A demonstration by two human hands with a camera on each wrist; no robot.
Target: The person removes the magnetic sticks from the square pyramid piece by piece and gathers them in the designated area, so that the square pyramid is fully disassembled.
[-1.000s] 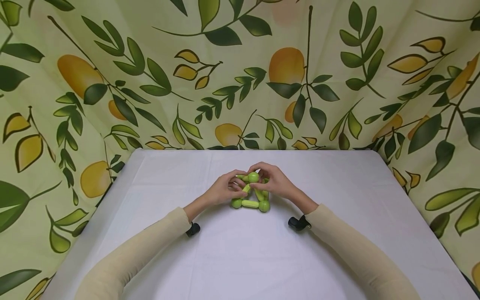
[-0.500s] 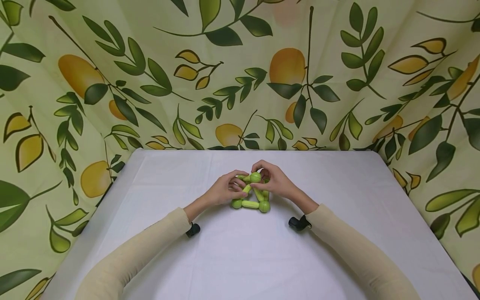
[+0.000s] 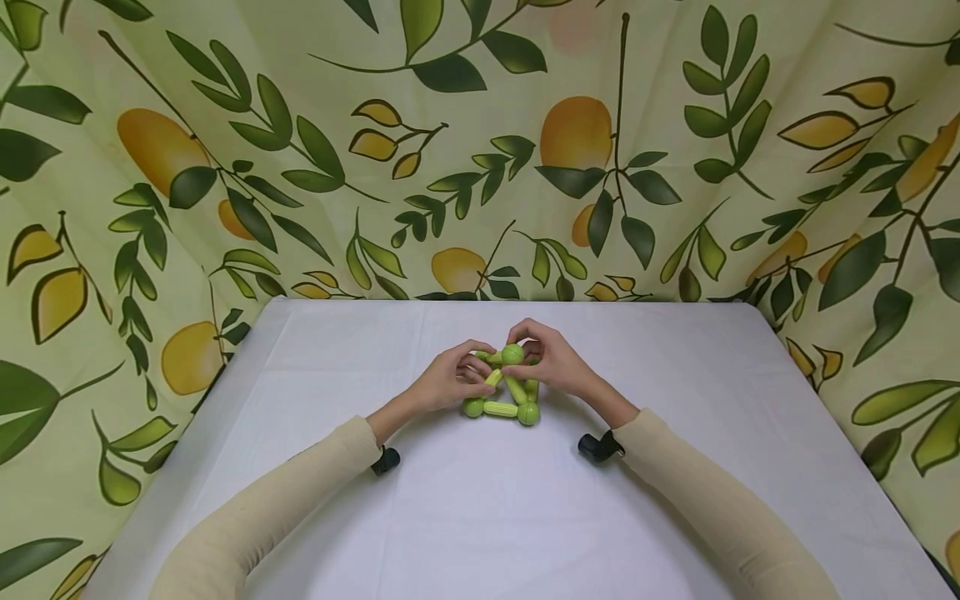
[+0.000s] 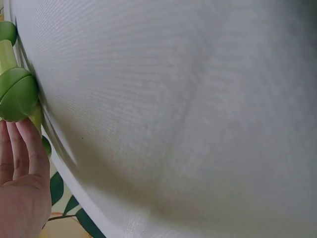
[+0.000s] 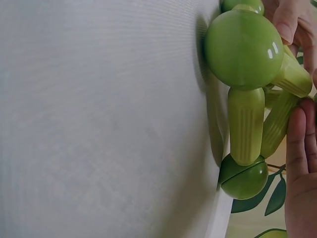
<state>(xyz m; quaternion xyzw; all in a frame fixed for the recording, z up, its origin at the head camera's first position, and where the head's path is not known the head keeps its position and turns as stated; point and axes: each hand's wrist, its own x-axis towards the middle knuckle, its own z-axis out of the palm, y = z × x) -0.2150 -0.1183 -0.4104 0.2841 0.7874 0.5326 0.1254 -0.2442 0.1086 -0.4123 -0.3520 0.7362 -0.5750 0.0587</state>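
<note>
A frame of light green rods and darker green balls stands on the white tabletop between both hands. Two of its balls, the front left ball [image 3: 473, 407] and the front right ball [image 3: 528, 413], are joined by a ribbed rod [image 3: 500, 409]. At the top sits another ball [image 3: 512, 355], pinched between thumb and fingers of my right hand [image 3: 553, 363]. On the left side my left hand [image 3: 447, 380] holds a slanting rod with its thumb and fingers. In the right wrist view a large ball [image 5: 242, 49] and an upright rod [image 5: 246, 126] partly hide the rods behind.
A white cloth covers the table [image 3: 480, 508]. Behind and at both sides hangs a curtain [image 3: 480, 150] printed with leaves and orange fruit. Black wrist cameras sit below each cuff, one being the left camera [image 3: 386, 461].
The top ball has shifted slightly to the right together with my right hand, whose index finger has risen a little. My left hand and the lower balls stay almost where they were.
</note>
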